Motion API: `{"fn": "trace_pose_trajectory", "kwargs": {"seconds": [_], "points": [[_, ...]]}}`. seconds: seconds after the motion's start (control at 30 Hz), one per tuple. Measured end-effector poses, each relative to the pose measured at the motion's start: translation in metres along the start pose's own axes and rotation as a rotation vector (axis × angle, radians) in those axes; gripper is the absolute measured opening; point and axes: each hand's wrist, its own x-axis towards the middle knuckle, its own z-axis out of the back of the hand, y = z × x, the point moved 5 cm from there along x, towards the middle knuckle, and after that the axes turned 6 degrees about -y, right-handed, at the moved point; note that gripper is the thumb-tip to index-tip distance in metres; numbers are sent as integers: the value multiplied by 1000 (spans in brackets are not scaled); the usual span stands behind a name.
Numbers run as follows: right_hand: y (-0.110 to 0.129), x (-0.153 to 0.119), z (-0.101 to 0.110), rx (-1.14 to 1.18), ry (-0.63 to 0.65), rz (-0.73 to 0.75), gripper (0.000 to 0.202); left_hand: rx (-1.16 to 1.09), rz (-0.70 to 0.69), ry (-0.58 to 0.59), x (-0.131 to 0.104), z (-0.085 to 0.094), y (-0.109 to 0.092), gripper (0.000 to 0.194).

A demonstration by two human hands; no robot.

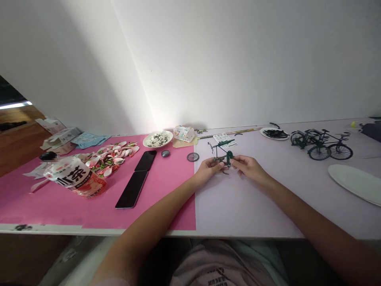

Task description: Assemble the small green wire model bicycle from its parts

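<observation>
A small dark green model bicycle frame is held just above the table between my two hands. My left hand pinches its left lower part. My right hand has its fingers closed on the right side, by a round dark green piece. Fingertips cover some of the lower frame. A loose spoked model wheel lies on the pink surface left of my hands. Behind the frame lies a printed sheet with small pictures.
Assembled model bicycles stand at right, near a plate of black parts and a white plate. Leftward are phones, a round dark object, a plate of small pieces, pink-and-white pieces and a snack bag.
</observation>
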Motion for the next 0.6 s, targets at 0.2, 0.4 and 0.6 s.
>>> {"fn": "trace_pose_trajectory", "kwargs": {"seconds": [0.2,0.4,0.6], "points": [[1,3,9,89,-102,14,53,-1,44,-24,1,4,5,62],[-4,4,12,141,-124,-37,48,29,50,-32,2,5,5,57],[-3,4,11,136,-119,-20,49,5,92,-31,0,3,2,51]]}}
